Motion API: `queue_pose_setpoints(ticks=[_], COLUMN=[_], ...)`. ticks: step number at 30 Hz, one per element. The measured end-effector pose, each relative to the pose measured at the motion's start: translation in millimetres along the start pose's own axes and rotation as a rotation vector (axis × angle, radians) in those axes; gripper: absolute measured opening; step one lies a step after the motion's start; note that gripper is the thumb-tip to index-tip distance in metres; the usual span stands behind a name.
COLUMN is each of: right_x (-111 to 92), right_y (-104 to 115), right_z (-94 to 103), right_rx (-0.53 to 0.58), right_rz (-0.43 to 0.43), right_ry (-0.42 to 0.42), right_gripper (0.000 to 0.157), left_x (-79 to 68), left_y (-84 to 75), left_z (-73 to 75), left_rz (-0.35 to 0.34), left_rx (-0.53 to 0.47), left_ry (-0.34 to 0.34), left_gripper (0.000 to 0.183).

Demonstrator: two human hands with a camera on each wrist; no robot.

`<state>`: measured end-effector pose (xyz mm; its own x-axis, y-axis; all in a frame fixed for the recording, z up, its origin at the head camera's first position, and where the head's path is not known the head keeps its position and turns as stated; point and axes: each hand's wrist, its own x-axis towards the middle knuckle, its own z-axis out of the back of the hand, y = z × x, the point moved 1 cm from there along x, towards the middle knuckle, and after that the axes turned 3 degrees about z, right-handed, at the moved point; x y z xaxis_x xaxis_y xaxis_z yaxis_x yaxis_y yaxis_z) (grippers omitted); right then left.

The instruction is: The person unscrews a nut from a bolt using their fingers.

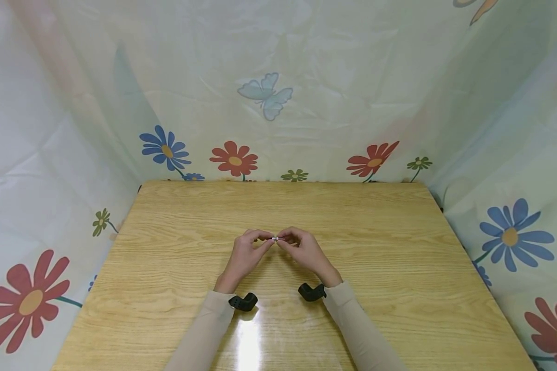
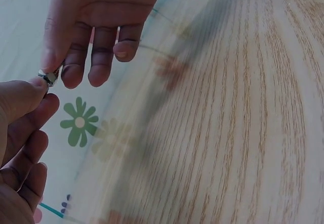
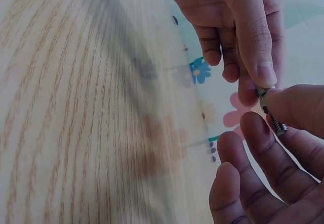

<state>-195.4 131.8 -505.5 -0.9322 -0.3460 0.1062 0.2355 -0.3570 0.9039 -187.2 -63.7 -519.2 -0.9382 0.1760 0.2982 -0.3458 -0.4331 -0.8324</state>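
Close over the table, both hands meet at a small silver bolt (image 3: 278,127) with a nut (image 3: 263,103) on it. My left hand (image 1: 247,253) pinches the bolt's head end between thumb and index finger. From the other side, the thumb and index finger of my right hand (image 1: 306,251) pinch at the nut. The threaded end points toward the right palm in the right wrist view. Fingertips partly cover the metal parts. The other fingers of both hands are loosely bent, holding nothing.
A wooden table (image 1: 167,288) spreads under both hands. Flower-printed cloth (image 1: 325,93) hangs behind it and along both sides. Each wrist carries a black camera mount, the left mount (image 1: 243,302) and the right mount (image 1: 311,292).
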Motion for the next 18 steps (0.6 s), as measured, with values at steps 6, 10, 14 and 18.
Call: queue_pose_setpoints(ticks=[6,10,14,18], right_x=[-0.2,-0.8,-1.5,-1.1], right_y=[1.5,1.5,1.7,1.7], right_z=[0.8,2.0,3.4,4.4], right_rx=[-0.003,-0.001,0.006,0.007], right_rz=[0.025,0.038,0.066,0.069], right_ry=[-0.012,-0.030,-0.060,-0.083], right_gripper=[0.013,0.010,0.014,0.025], left_x=[-0.2,-0.7,-1.2,-2.0], left_y=[0.1,0.5,0.7,0.6], left_z=[0.4,0.8,1.0,1.4], left_rz=[-0.010,-0.003,0.001,-0.006], left_rx=[0.000,0.005,0.000,-0.010], left_ry=[-0.006,-0.003,-0.001,-0.012], left_gripper=[0.015,0.016,0.016,0.015])
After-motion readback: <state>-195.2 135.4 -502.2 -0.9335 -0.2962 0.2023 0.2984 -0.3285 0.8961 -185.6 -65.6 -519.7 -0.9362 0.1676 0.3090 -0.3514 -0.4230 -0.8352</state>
